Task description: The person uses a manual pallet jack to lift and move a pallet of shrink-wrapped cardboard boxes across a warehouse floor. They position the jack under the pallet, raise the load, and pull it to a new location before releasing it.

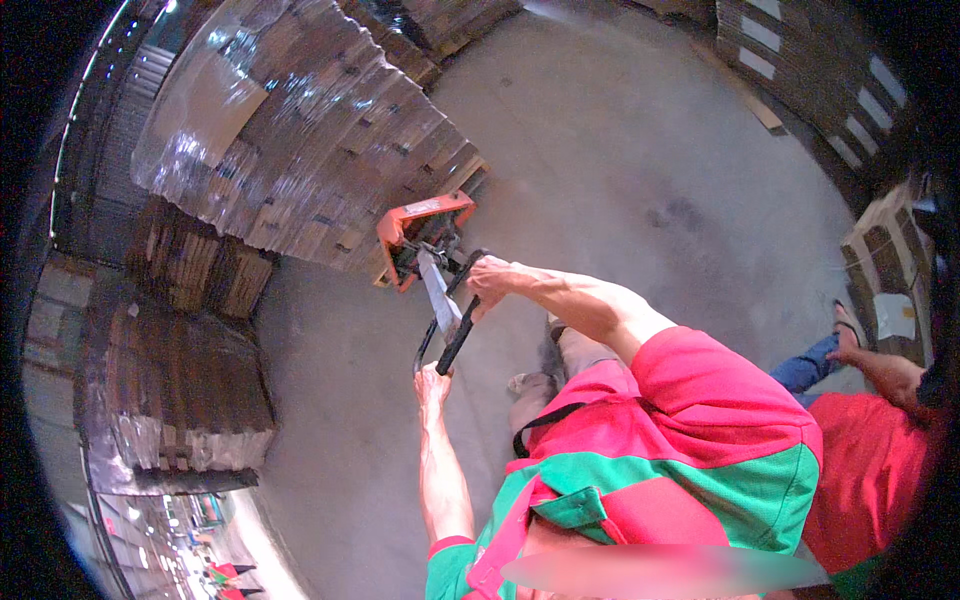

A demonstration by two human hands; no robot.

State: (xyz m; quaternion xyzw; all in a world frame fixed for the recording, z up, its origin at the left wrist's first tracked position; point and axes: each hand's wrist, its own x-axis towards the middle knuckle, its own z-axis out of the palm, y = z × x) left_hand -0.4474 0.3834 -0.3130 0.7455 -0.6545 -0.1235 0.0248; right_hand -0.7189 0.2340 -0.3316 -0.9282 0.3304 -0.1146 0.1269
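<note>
A pallet jack [428, 210] with an orange body stands before a tall, film-wrapped stack of flat cardboard [330, 130]. Its grey shaft [436, 290] leans toward me and ends in a black loop handle [458, 342]. My right hand [487, 281] is closed round the far end of that grip. At the near end, my left hand [432, 384] holds the handle too, its fingers partly hidden. Wood of a pallet [472, 178] shows under the stack beside the jack. The forks are out of sight.
More bundled cardboard [185, 390] stands at left, and a dark stack with white labels [800, 60] at the far right. Close on my right is another person in red [865, 470], near a wooden pallet [885, 240]. Grey concrete floor [640, 130] runs between the stacks.
</note>
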